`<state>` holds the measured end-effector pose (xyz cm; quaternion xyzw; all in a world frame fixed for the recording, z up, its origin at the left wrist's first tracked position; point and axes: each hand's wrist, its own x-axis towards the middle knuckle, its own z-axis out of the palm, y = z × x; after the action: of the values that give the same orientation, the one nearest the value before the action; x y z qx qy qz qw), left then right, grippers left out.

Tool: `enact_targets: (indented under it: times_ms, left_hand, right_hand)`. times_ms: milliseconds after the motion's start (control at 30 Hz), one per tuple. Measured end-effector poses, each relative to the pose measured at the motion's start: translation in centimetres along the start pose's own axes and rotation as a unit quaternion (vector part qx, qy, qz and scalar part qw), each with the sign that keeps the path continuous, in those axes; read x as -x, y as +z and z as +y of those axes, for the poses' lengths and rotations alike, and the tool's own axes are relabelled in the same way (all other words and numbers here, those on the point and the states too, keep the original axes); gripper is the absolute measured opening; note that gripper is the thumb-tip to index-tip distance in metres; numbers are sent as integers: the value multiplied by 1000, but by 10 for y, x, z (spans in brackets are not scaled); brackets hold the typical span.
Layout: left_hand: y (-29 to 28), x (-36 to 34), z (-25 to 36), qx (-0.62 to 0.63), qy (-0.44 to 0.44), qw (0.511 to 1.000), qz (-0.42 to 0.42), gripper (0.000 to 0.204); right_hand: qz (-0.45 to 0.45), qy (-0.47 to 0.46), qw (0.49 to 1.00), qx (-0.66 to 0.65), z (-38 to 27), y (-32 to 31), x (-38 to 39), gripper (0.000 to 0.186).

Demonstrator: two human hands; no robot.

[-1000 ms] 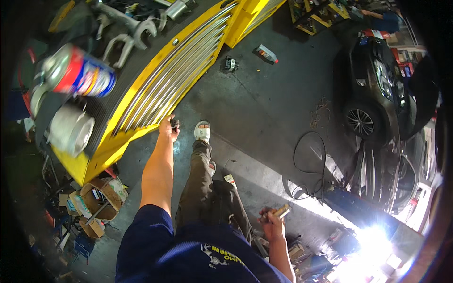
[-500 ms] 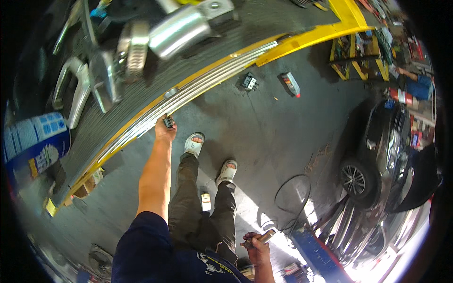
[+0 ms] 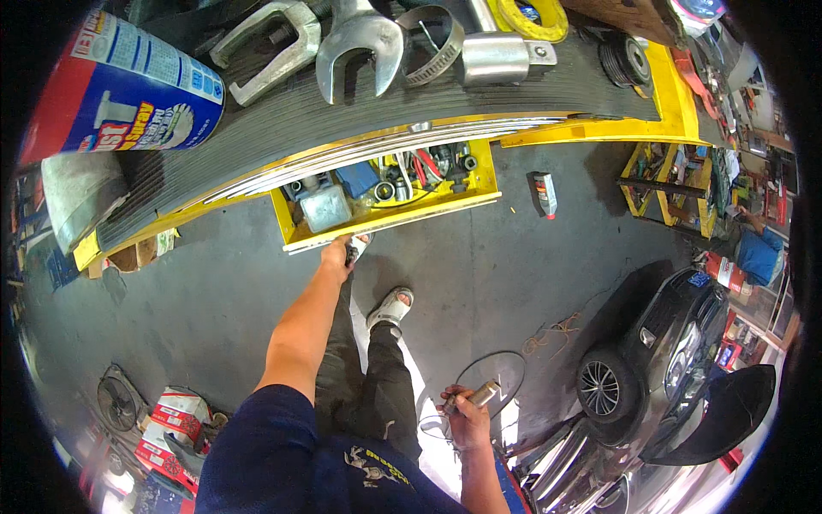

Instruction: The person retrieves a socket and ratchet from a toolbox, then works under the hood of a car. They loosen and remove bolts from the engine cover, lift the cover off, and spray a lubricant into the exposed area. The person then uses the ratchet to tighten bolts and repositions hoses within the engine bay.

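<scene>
My left hand [image 3: 339, 257] is at the lower front edge of a pulled-out yellow drawer [image 3: 402, 214], its fingers curled round a small dark metal part [image 3: 352, 254]. Part of that piece is hidden by the fingers. Inside the drawer lie a pale square case [image 3: 325, 209], a blue item [image 3: 356, 178], red-handled tools [image 3: 426, 166] and several sockets and dark parts. Lower and to the right, well away from the drawer, my right hand [image 3: 467, 420] is closed round a metal cylinder [image 3: 484, 394]; its exact kind I cannot make out.
On the ribbed bench top [image 3: 282, 137] lie a spray can [image 3: 145, 86], an open-end wrench [image 3: 360, 51], a hose clamp [image 3: 437, 60] and a large socket [image 3: 497, 58]. A bottle [image 3: 545, 195] is on the floor. A dark car [image 3: 659, 360] stands right; another person [image 3: 758, 255] is far right.
The drawer has come out from under the bench, showing its contents. My left hand has moved toward me and right with it. My right hand still holds the metal cylinder, slightly higher in view.
</scene>
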<state>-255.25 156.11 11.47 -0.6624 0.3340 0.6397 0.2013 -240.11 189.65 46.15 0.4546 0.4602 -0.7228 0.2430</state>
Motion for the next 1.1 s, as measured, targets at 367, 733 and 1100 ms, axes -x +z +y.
enact_targets:
  times_ms: [367,733,1100]
  left_hand:
    - [-46,77,-40,-153,-11,983,-103,22]
    - [-86,108,-38,-85,14,996,-24,22]
    - [-98,80,44,67,97,993,25,29]
  right_hand:
    - [-36,46,998,7,9,19,-48,28]
    - [-67,73,990,100,11,158,-188,34]
    - [-128,25,969,208,37,226,-192,37]
